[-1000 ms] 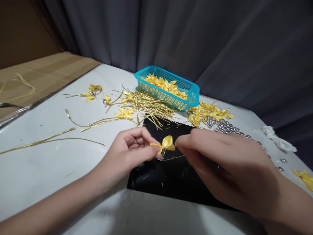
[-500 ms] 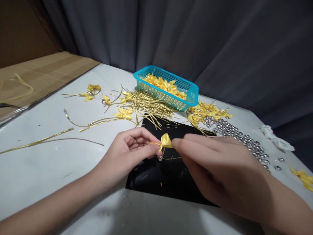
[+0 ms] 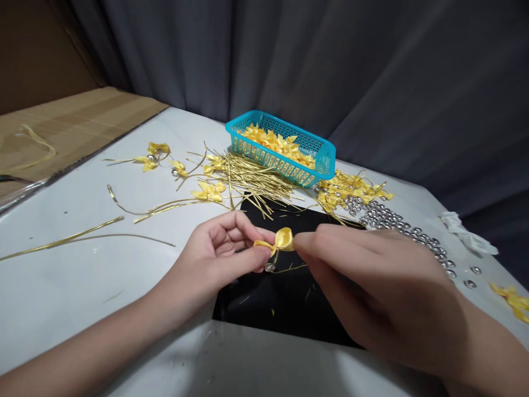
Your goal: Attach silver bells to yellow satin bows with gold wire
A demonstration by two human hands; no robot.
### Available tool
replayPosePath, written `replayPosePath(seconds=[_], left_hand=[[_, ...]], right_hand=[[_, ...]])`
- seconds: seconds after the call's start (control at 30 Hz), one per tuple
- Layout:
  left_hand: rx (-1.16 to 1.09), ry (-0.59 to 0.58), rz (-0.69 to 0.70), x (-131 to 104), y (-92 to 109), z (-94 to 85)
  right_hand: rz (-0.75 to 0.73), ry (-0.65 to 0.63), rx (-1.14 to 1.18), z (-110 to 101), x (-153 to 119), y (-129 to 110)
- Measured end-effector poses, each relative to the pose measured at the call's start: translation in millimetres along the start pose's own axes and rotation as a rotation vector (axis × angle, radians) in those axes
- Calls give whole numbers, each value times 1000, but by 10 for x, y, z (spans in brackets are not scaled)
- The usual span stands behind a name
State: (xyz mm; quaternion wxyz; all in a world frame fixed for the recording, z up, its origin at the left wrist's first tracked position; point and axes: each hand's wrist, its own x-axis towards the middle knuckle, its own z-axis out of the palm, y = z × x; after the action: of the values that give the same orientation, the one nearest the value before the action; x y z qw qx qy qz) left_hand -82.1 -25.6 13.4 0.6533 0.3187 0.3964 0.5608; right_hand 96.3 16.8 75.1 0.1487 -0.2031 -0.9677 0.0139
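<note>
We see left hand (image 3: 221, 248) and right hand (image 3: 384, 275) both clamped on one bow (image 3: 284, 239), one bead (image 3: 270, 267) just beside, one basket (image 3: 328, 162) far.

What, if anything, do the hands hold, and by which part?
A yellow bow: the left hand pinches its left side; the right hand is at its right edge, grip unclear.

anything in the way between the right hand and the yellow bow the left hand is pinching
Nothing visible does. The right hand appears to touch the yellow bow at its edge; the silver piece hangs below, not between.
</note>
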Motion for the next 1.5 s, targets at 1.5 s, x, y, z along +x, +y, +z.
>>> replayPosePath(seconds=[1.5], left_hand=[[210, 105, 158, -25, 75, 84]], right_hand=[[231, 169, 3, 262, 16, -323]])
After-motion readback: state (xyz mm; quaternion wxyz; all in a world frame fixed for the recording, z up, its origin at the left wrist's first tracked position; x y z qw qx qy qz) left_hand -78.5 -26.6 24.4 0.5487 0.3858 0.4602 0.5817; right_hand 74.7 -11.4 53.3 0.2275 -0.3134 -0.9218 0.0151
